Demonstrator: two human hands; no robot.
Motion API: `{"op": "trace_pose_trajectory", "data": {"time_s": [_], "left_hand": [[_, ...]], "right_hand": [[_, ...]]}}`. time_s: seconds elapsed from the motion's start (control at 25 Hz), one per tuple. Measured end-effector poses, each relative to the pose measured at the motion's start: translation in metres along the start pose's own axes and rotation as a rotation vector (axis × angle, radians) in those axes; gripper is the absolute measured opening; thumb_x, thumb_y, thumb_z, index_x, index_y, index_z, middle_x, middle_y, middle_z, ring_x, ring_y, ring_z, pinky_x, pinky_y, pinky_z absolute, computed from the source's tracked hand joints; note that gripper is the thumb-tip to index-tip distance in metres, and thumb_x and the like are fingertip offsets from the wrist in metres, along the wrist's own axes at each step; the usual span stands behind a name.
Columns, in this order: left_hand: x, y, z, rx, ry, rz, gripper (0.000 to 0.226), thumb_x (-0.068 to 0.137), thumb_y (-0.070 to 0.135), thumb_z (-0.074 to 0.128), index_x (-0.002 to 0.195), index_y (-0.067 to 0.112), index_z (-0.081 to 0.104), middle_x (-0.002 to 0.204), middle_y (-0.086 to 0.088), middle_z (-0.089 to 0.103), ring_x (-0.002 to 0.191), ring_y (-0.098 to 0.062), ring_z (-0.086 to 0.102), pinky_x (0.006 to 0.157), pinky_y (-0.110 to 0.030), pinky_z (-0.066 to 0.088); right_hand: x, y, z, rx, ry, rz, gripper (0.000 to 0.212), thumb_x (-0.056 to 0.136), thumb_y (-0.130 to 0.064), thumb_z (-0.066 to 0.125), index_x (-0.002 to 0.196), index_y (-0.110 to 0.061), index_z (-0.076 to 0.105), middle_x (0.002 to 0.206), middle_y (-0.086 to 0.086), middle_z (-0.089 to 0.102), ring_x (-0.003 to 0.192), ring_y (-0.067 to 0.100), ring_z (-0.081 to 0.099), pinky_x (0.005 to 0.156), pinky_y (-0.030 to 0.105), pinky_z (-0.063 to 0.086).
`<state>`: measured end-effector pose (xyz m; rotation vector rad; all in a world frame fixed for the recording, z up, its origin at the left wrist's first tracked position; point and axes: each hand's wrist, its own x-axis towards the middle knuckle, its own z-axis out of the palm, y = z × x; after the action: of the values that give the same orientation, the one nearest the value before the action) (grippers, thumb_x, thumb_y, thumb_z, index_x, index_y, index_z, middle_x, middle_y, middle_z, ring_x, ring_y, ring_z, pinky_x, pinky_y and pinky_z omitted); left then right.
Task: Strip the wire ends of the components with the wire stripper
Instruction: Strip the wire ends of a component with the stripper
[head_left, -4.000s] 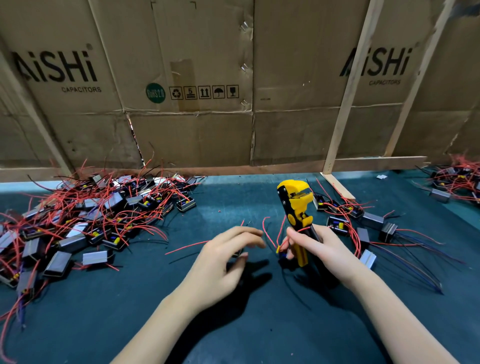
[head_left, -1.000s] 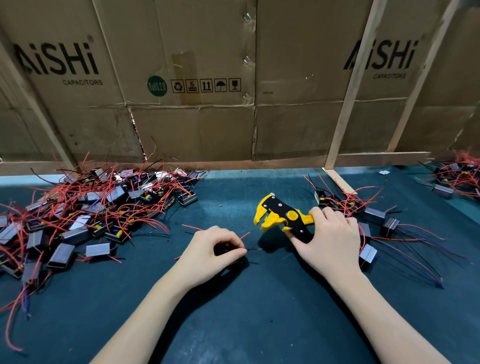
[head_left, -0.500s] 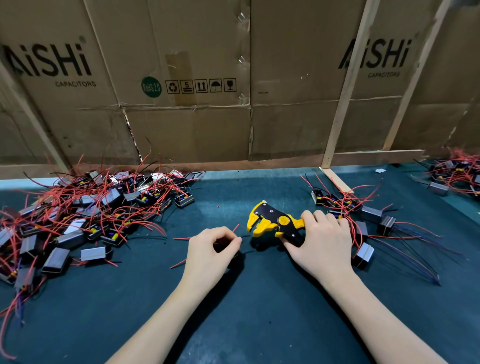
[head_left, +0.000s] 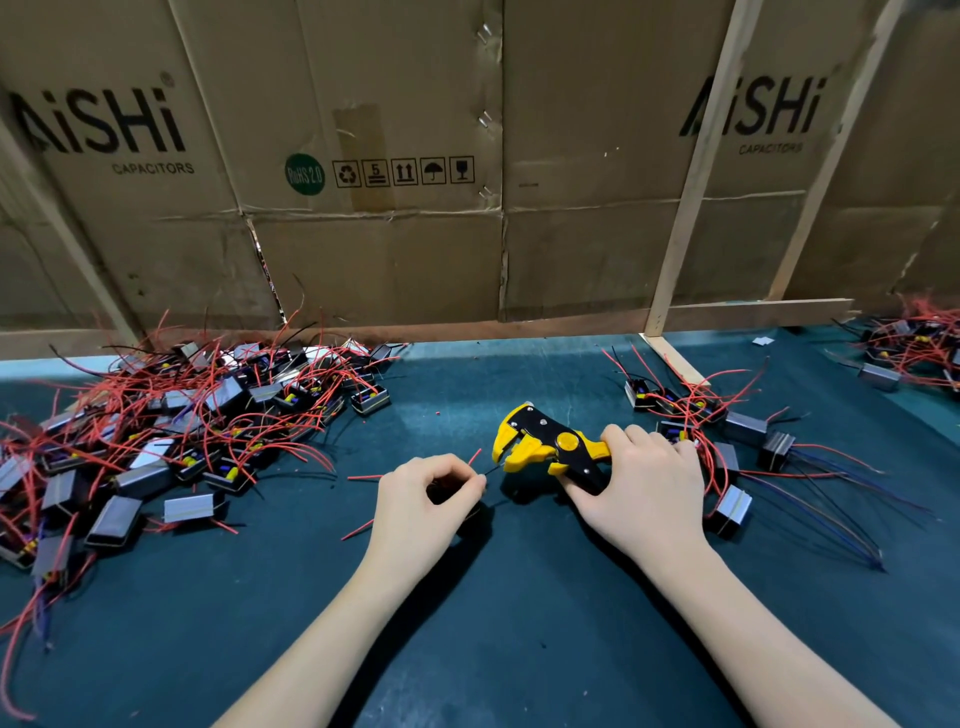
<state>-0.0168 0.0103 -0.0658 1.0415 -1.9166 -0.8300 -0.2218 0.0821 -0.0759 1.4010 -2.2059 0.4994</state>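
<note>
Four seconds back the wire stripper (head_left: 550, 451) stood upright in the right hand (head_left: 644, 493); it now lies tipped over near the green mat (head_left: 519, 623), its yellow mouth turned left toward the left hand (head_left: 423, 499), and over the last half second the two hands have barely shifted

Head view, the only one: the left hand's fingers are curled with thumb and forefinger pinched together on a thin dark wire (head_left: 492, 471) whose free end reaches right to just at the stripper's mouth. Whether the end is already inside the mouth I cannot tell. A dark body seems to sit under that palm, mostly hidden. The right hand is wrapped round the stripper's handles; how hard it squeezes is not visible, though the yellow mouth shows a gap.

Progress, as a judgement: the big heap of components (head_left: 171, 431) with red leads at the left looks like the stock yet to be done, and the smaller group (head_left: 727, 447) by the right hand looks like finished pieces, so most of the work appears to remain. A further pile (head_left: 914, 353) lies far right, its role unclear. The current wire looks about to be stripped, not yet cut. Flattened cardboard cartons (head_left: 363, 208) wall off the back of the mat
</note>
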Motion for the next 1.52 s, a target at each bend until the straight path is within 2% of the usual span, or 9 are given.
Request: {"op": "trace_pose_trajectory", "data": {"time_s": [0.2, 0.44, 0.76, 1.0, 1.12, 1.24, 1.36, 1.44, 1.52], "left_hand": [[-0.002, 0.0, 0.003, 0.031, 0.03, 0.023, 0.019, 0.08, 0.012, 0.074, 0.063, 0.018, 0.069, 0.063, 0.008, 0.066, 0.071, -0.008, 0.057, 0.063, -0.009, 0.037], [-0.001, -0.003, 0.003, 0.001, 0.041, 0.042, 0.022, 0.081, 0.015, 0.075, 0.062, 0.024, 0.067, 0.062, 0.014, 0.063, 0.064, -0.006, 0.055, 0.064, -0.014, 0.039], [-0.001, -0.004, 0.005, 0.034, 0.059, 0.065, 0.021, 0.08, 0.014, 0.075, 0.062, 0.022, 0.067, 0.063, 0.013, 0.063, 0.068, -0.006, 0.055, 0.063, -0.01, 0.037], [-0.001, -0.003, 0.004, 0.044, 0.056, 0.071, 0.019, 0.079, 0.01, 0.074, 0.062, 0.016, 0.068, 0.062, 0.008, 0.064, 0.07, -0.008, 0.056, 0.062, -0.009, 0.036], [0.0, -0.003, 0.003, 0.055, 0.036, 0.084, 0.017, 0.08, 0.011, 0.074, 0.065, 0.018, 0.069, 0.064, 0.009, 0.066, 0.073, -0.008, 0.057, 0.065, -0.011, 0.038], [0.001, -0.003, -0.004, 0.148, -0.029, 0.201, 0.005, 0.081, 0.018, 0.076, 0.08, 0.021, 0.073, 0.081, 0.014, 0.068, 0.084, -0.008, 0.056, 0.08, -0.025, 0.042], [0.003, -0.005, -0.013, 0.38, 0.027, 0.296, 0.037, 0.075, 0.04, 0.079, 0.107, 0.026, 0.068, 0.101, 0.011, 0.062, 0.098, -0.014, 0.051, 0.086, -0.035, 0.04], [0.004, -0.006, -0.017, 0.501, 0.062, 0.248, 0.047, 0.073, 0.053, 0.074, 0.111, 0.028, 0.062, 0.091, 0.012, 0.056, 0.09, -0.014, 0.053, 0.078, -0.034, 0.039], [0.006, -0.008, -0.019, 0.548, 0.013, 0.171, 0.036, 0.079, 0.055, 0.069, 0.104, 0.03, 0.06, 0.082, 0.012, 0.056, 0.084, -0.015, 0.057, 0.072, -0.032, 0.042]], "right_hand": [[0.0, -0.002, 0.0, -0.026, -0.01, 0.0, 0.052, 0.065, -0.06, 0.076, 0.079, -0.012, 0.062, 0.072, 0.004, 0.062, 0.069, 0.029, 0.061, 0.07, 0.039, 0.035], [0.0, -0.004, 0.0, -0.037, 0.004, -0.019, 0.056, 0.067, -0.064, 0.072, 0.083, -0.011, 0.061, 0.075, 0.005, 0.061, 0.071, 0.03, 0.059, 0.071, 0.04, 0.035], [0.001, -0.003, -0.003, -0.013, -0.031, -0.028, 0.055, 0.07, -0.068, 0.067, 0.08, -0.015, 0.06, 0.073, 0.001, 0.061, 0.072, 0.028, 0.061, 0.071, 0.038, 0.034], [0.003, -0.004, -0.007, -0.021, -0.095, 0.011, 0.052, 0.074, -0.073, 0.059, 0.064, -0.023, 0.046, 0.064, -0.001, 0.061, 0.067, 0.026, 0.064, 0.056, 0.03, 0.025], [0.001, -0.003, -0.007, -0.004, -0.058, -0.016, 0.05, 0.068, -0.065, 0.072, 0.065, -0.019, 0.054, 0.064, 0.003, 0.06, 0.063, 0.029, 0.062, 0.056, 0.03, 0.031], [0.0, 0.001, -0.004, -0.009, 0.035, -0.019, 0.056, 0.066, -0.063, 0.075, 0.082, -0.011, 0.061, 0.074, 0.007, 0.059, 0.071, 0.032, 0.058, 0.069, 0.04, 0.037], [0.004, 0.009, -0.002, 0.061, 0.094, 0.075, 0.058, 0.07, -0.066, 0.069, 0.086, -0.011, 0.06, 0.077, 0.006, 0.06, 0.076, 0.033, 0.06, 0.071, 0.04, 0.037], [0.006, 0.017, -0.003, 0.099, 0.101, 0.133, 0.056, 0.073, -0.069, 0.063, 0.085, -0.014, 0.06, 0.08, 0.003, 0.062, 0.08, 0.032, 0.061, 0.072, 0.039, 0.037], [0.008, 0.022, -0.005, 0.13, 0.098, 0.181, 0.054, 0.073, -0.068, 0.064, 0.086, -0.016, 0.06, 0.081, 0.001, 0.062, 0.083, 0.031, 0.061, 0.073, 0.039, 0.036]]}}
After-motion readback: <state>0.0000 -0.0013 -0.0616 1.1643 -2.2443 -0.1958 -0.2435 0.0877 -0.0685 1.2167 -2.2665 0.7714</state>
